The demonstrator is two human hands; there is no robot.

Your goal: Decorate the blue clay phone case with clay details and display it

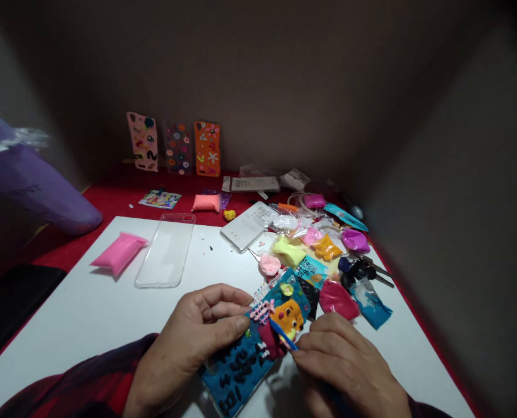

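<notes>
A blue clay-covered phone case (230, 380) with an orange face, a dark red patch, pink strips and black marks is tilted over the white board. My left hand (197, 334) grips its upper left edge between thumb and fingers. In my right hand (349, 360) is a blue tool (284, 335), its tip at the dark red and pink clay beside the orange face. Just beyond the case lies a pale pink clay lump (270, 265). A clear phone case (166, 252) lies flat to the left, beside a pink clay packet (119, 253).
Several clay packets (328, 248), keys (365, 270) and a boxed clear case (246, 227) crowd the right side. Three decorated cases stand at the back, one orange (208, 148). A purple object (36, 180) juts in from the left, above a black item (18, 305).
</notes>
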